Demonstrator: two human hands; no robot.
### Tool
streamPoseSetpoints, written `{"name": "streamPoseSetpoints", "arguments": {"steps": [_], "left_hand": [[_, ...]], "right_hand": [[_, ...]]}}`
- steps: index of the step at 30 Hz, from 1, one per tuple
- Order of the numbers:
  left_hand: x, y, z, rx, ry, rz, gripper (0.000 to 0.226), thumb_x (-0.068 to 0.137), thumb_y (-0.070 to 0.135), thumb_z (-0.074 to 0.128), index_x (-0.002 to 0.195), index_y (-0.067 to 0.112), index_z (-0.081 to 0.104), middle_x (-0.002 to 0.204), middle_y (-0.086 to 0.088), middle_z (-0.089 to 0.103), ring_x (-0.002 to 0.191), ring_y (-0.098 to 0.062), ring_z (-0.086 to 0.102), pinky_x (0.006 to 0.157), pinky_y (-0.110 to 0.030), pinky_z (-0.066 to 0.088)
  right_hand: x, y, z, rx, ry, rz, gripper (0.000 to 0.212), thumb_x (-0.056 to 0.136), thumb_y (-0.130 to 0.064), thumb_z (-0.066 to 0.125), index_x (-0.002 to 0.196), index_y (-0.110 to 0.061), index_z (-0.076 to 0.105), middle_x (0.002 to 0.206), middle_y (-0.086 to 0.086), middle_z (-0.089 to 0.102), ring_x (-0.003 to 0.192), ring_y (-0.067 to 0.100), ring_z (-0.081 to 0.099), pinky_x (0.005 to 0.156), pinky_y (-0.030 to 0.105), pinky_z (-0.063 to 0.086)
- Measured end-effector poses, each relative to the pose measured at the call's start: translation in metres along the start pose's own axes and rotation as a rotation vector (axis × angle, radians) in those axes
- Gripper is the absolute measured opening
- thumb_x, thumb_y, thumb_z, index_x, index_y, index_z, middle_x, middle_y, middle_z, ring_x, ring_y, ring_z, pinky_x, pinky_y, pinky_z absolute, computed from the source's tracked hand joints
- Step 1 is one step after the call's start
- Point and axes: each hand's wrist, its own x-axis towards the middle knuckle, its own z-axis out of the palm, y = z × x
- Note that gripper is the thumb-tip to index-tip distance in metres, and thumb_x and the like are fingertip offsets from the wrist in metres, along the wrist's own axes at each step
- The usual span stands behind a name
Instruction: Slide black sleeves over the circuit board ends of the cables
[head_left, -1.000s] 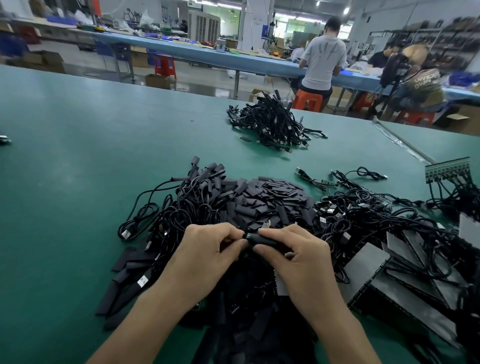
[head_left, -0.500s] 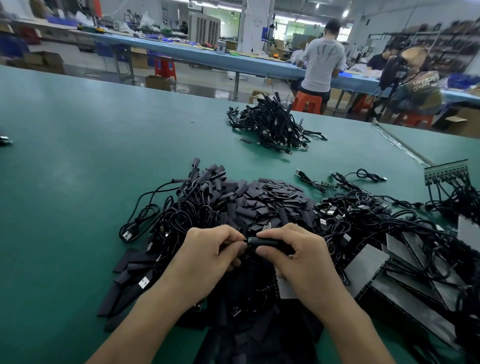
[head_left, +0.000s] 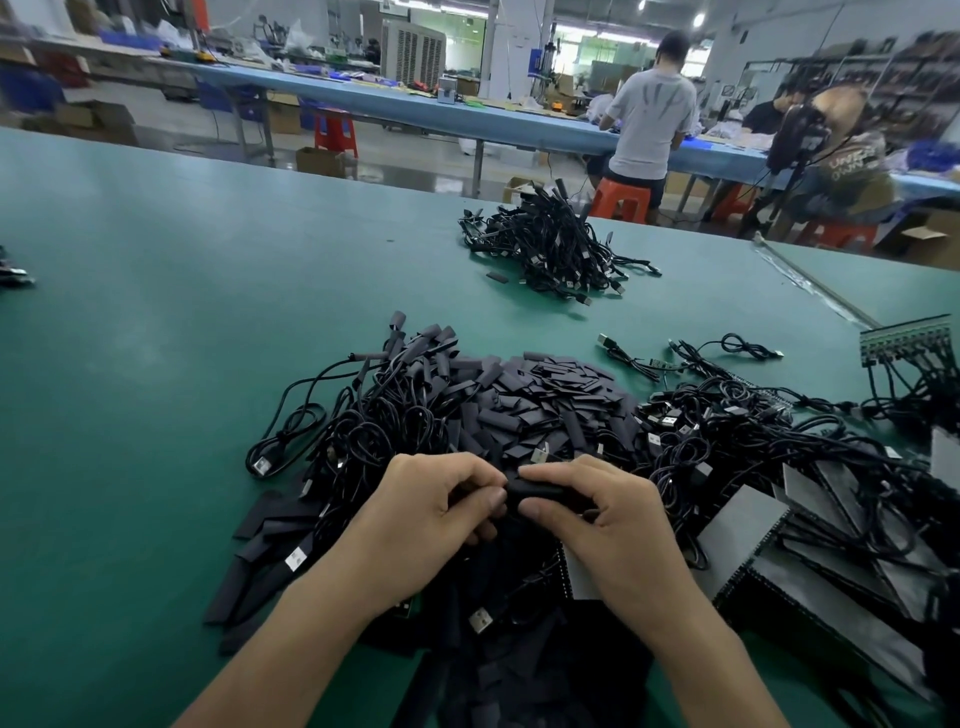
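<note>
My left hand (head_left: 431, 512) and my right hand (head_left: 605, 512) meet over the near middle of the green table (head_left: 156, 338). Between their fingertips is one black sleeve (head_left: 537, 491), lying sideways; my right thumb and forefinger pinch it and my left fingers close on its left end. The cable end inside it is hidden. Behind my hands lies a heap of loose flat black sleeves (head_left: 540, 395). A tangle of black cables (head_left: 374, 421) spreads to the left of that heap, and another tangle of cables (head_left: 753, 431) lies to the right.
A separate pile of cables (head_left: 556, 244) lies farther back on the table. Grey flat panels (head_left: 743, 530) are stacked at the right. A comb-like connector strip (head_left: 906, 338) sits at the far right edge. People work at a blue bench (head_left: 415, 111) beyond.
My hands have come closer together around the sleeve, and my left thumb now presses against its left end. Nothing else on the table moved.
</note>
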Motion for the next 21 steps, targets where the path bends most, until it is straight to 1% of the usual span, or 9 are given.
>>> {"name": "streamPoseSetpoints", "arguments": {"steps": [2, 3, 5, 7, 8, 11, 14, 17, 21], "left_hand": [[0.001, 0.001, 0.001, -0.021, 0.036, -0.023, 0.017, 0.094, 0.01, 0.066, 0.09, 0.024, 0.074, 0.076, 0.012, 0.073, 0.066, -0.003, 0.07, 0.058, -0.013, 0.051], [0.001, 0.001, 0.002, -0.036, 0.06, -0.039, 0.016, 0.094, 0.01, 0.067, 0.089, 0.023, 0.074, 0.076, 0.013, 0.073, 0.064, -0.003, 0.07, 0.055, -0.012, 0.05], [0.001, 0.001, 0.004, -0.062, 0.105, -0.065, 0.014, 0.094, 0.012, 0.067, 0.087, 0.023, 0.074, 0.076, 0.013, 0.074, 0.064, -0.003, 0.07, 0.054, -0.011, 0.05], [0.002, 0.002, 0.005, -0.072, 0.128, -0.069, 0.013, 0.093, 0.013, 0.068, 0.087, 0.023, 0.074, 0.077, 0.013, 0.074, 0.065, -0.004, 0.071, 0.056, -0.013, 0.052], [0.002, 0.001, 0.006, -0.073, 0.132, -0.069, 0.013, 0.093, 0.013, 0.068, 0.087, 0.023, 0.074, 0.077, 0.013, 0.074, 0.066, -0.005, 0.072, 0.058, -0.014, 0.053], [0.003, 0.001, 0.007, -0.069, 0.135, -0.073, 0.013, 0.093, 0.013, 0.068, 0.088, 0.022, 0.074, 0.077, 0.012, 0.074, 0.066, -0.005, 0.072, 0.061, -0.016, 0.055], [0.004, 0.0, 0.008, -0.058, 0.136, -0.07, 0.013, 0.093, 0.012, 0.068, 0.088, 0.023, 0.074, 0.077, 0.012, 0.074, 0.066, -0.005, 0.072, 0.061, -0.016, 0.055], [0.003, 0.0, 0.008, -0.06, 0.133, -0.067, 0.015, 0.093, 0.012, 0.068, 0.088, 0.024, 0.074, 0.076, 0.012, 0.074, 0.066, -0.005, 0.072, 0.061, -0.017, 0.055], [0.003, -0.001, 0.009, -0.062, 0.144, -0.067, 0.015, 0.094, 0.012, 0.067, 0.087, 0.023, 0.074, 0.076, 0.011, 0.074, 0.065, -0.005, 0.072, 0.06, -0.017, 0.055]], "right_hand": [[-0.002, 0.0, 0.002, 0.019, 0.083, 0.034, 0.045, 0.077, -0.021, 0.084, 0.116, -0.037, 0.07, 0.094, -0.02, 0.069, 0.091, 0.005, 0.067, 0.078, 0.021, 0.054], [-0.003, 0.0, 0.003, 0.036, 0.142, 0.055, 0.046, 0.076, -0.022, 0.084, 0.115, -0.042, 0.069, 0.091, -0.018, 0.069, 0.087, 0.007, 0.068, 0.073, 0.021, 0.054], [-0.004, -0.001, 0.007, 0.058, 0.261, 0.063, 0.041, 0.075, -0.022, 0.085, 0.104, -0.045, 0.069, 0.086, -0.016, 0.07, 0.079, 0.009, 0.069, 0.068, 0.021, 0.055], [-0.006, -0.002, 0.01, 0.061, 0.338, 0.046, 0.036, 0.075, -0.018, 0.085, 0.094, -0.045, 0.07, 0.084, -0.018, 0.072, 0.079, 0.007, 0.07, 0.07, 0.02, 0.056], [-0.007, -0.003, 0.011, 0.048, 0.353, 0.03, 0.035, 0.076, -0.017, 0.084, 0.093, -0.045, 0.071, 0.084, -0.019, 0.072, 0.079, 0.004, 0.07, 0.071, 0.018, 0.055], [-0.008, -0.005, 0.013, -0.015, 0.353, -0.006, 0.033, 0.077, -0.017, 0.083, 0.103, -0.035, 0.074, 0.086, -0.02, 0.072, 0.081, 0.0, 0.069, 0.072, 0.014, 0.053], [-0.009, -0.006, 0.015, -0.107, 0.348, -0.034, 0.037, 0.078, -0.017, 0.082, 0.113, -0.023, 0.073, 0.094, -0.021, 0.067, 0.084, -0.001, 0.067, 0.068, 0.012, 0.053], [-0.01, -0.007, 0.016, -0.144, 0.325, -0.056, 0.039, 0.08, -0.016, 0.081, 0.117, -0.019, 0.072, 0.097, -0.023, 0.064, 0.083, 0.0, 0.065, 0.063, 0.012, 0.051], [-0.01, -0.006, 0.016, -0.129, 0.291, -0.05, 0.039, 0.08, -0.015, 0.081, 0.118, -0.017, 0.072, 0.095, -0.02, 0.066, 0.083, 0.005, 0.065, 0.062, 0.017, 0.053]]}}
